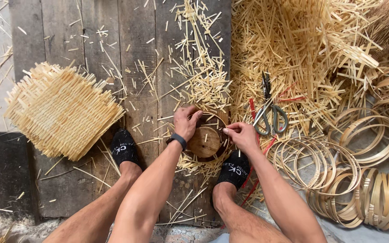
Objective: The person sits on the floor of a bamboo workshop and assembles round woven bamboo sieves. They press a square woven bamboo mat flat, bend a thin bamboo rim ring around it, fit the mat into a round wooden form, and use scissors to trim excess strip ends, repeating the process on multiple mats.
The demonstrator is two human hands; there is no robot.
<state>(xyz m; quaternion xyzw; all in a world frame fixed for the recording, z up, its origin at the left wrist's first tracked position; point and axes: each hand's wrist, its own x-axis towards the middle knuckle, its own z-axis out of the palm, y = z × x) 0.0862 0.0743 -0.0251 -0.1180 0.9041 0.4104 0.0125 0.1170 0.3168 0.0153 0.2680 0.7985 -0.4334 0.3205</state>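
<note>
Surroundings: loose cut bamboo slivers (289, 49) lie thick beyond and to the right of both hands, spilling over the grey wooden boards (95, 40).
Scissors: a pair of grey-handled scissors (270, 114) rests on the slivers just right of the right hand, blades pointing away from the person.
Hoops: thin bamboo rings (338, 175) lie piled to the right of the right forearm, some flat, some stacked on edge.
Woven stack: a pile of square woven mats (61, 110) sits well to the left of the left hand, ragged strip ends sticking out at its edges.
Feet: two feet in black socks flank the work, one below each hand.
Work piece: a round wooden disc (205, 141), brown and smooth with a dark rim, lies between the two hands, ringed by pale strips.
Left hand: the left hand (186, 121) curls over the disc's upper left edge, fingers bent and pressing on the rim; a dark band is on the wrist.
Right hand: the right hand (241, 135) has fingertips pinched together on a thin strip at the disc's right edge.
</note>
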